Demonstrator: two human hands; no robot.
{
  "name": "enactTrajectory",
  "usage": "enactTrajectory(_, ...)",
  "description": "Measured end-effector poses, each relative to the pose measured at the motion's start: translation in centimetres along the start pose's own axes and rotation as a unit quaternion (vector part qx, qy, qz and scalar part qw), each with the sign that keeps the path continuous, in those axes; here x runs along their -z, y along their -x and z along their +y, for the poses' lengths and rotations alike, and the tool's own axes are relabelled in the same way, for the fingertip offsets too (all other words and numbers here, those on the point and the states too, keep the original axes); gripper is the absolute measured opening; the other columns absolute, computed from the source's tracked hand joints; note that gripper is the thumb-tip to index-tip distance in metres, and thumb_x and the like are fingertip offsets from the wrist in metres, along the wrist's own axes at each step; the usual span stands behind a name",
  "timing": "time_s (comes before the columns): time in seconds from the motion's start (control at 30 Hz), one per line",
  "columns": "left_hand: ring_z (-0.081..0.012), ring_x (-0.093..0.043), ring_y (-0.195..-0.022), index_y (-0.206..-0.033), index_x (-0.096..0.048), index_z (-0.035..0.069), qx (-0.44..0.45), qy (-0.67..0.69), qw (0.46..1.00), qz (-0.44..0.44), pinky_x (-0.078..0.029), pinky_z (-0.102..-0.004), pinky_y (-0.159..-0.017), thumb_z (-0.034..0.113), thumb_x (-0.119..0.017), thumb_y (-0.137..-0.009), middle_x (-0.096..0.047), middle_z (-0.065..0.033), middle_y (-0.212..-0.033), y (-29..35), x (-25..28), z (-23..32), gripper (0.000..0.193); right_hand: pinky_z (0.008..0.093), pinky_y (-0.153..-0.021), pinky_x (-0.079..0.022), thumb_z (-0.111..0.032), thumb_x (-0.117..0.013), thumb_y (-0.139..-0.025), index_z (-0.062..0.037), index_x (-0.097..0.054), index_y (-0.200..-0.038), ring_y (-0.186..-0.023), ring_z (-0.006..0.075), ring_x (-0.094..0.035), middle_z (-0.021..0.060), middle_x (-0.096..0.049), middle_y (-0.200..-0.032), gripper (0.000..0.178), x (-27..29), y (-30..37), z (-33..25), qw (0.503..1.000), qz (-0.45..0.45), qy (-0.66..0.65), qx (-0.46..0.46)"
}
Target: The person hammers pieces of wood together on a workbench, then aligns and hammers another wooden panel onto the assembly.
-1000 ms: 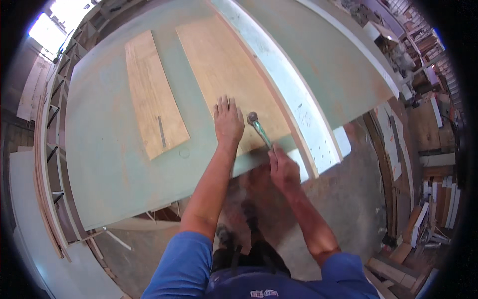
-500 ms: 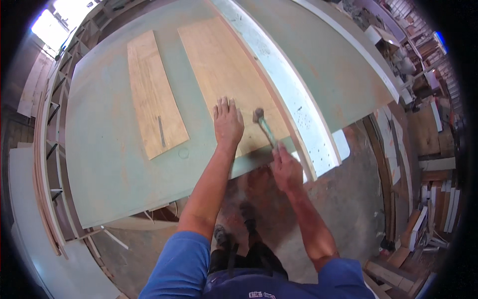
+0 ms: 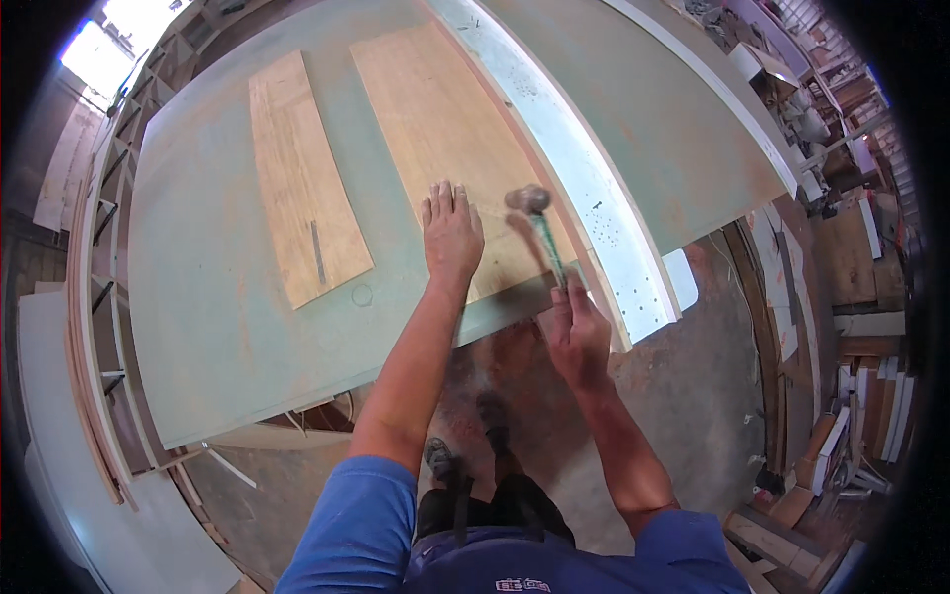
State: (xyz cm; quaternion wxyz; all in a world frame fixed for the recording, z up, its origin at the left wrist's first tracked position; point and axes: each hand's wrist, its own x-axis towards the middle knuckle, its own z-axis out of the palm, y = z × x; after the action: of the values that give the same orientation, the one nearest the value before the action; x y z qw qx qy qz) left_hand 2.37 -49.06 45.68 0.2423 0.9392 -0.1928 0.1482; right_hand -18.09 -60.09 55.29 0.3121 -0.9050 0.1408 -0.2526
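Note:
My left hand (image 3: pixel 453 234) lies flat, fingers stretched forward, on the near left part of a wide wooden board (image 3: pixel 435 109). In my right hand (image 3: pixel 582 332) is a hammer (image 3: pixel 547 243) with a greenish handle, its dark head raised over the board's near right part and blurred by motion. The board's right edge runs along a wood-edged white strip (image 3: pixel 579 158). To the left, apart from it, a narrower wooden board (image 3: pixel 297 168) lies flat with a dark slim mark or piece near its close end.
Both boards rest on a large greenish table (image 3: pixel 198 327). Another pale strip (image 3: pixel 712 89) crosses the table farther right. Wooden racking (image 3: pixel 104 346) stands along the left side. Stacked offcuts (image 3: pixel 876 406) fill the right, and my feet stand on the stained floor (image 3: pixel 534 416) below.
The hammer head has come up off the board and slightly right as my right hand shifted a little right. My left hand stays pressed on the board.

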Motion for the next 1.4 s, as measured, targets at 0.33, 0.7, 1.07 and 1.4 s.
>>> enactTrajectory(0.33,-0.0389,-0.038,-0.145,-0.140,-0.053,-0.003,-0.004,0.003,1.000,0.000,-0.026,-0.0508,-0.122,0.023,-0.049,-0.101,-0.047,-0.0242,-0.150,0.3,0.1,0.1,0.046,0.0509,-0.066,-0.056,-0.027,-0.051,-0.105,-0.0015,-0.059,-0.131,-0.077,0.0431,-0.070,0.0243,-0.071,-0.089,0.037,-1.1,-0.5,1.6,0.989,-0.123,0.065,-0.051)
enactTrajectory(0.7,-0.0416,-0.044,-0.139,-0.135,-0.057,-0.003,-0.014,0.006,0.999,0.041,-0.032,-0.0501,-0.119,0.020,-0.052,-0.099,-0.051,-0.0255,-0.145,0.0,-0.9,0.2,0.043,0.0534,-0.072,-0.055,-0.030,-0.051,-0.105,-0.0033,-0.060,-0.131,-0.082,0.0440,-0.070,0.0260,-0.071,-0.096,0.038,-1.1,-0.6,2.8,0.972,-0.193,0.110,-0.079)
enactTrajectory(1.07,-0.0375,-0.038,-0.145,-0.141,-0.053,-0.002,-0.032,0.009,0.999,-0.019,-0.025,-0.0522,-0.122,0.028,-0.056,-0.094,-0.044,-0.0216,-0.154,3.5,0.1,-1.3,0.056,0.0291,-0.042,-0.038,-0.031,-0.066,-0.100,-0.0079,-0.053,-0.085,-0.044,0.0099,-0.047,-0.0013,-0.048,-0.057,0.030,0.1,25.0,10.3,0.904,-0.291,-0.128,-0.286)
enactTrajectory(1.4,-0.0365,-0.060,-0.104,-0.097,-0.064,0.000,0.035,0.388,0.920,0.036,-0.046,-0.0471,-0.093,0.018,-0.069,-0.087,-0.061,-0.0183,-0.103,28.6,10.3,0.6,0.021,0.0283,-0.038,-0.039,-0.032,-0.071,-0.094,-0.0105,-0.055,-0.087,-0.044,0.0113,-0.049,0.0006,-0.051,-0.058,0.027,-8.2,39.9,15.5,0.650,-0.574,-0.206,-0.453)
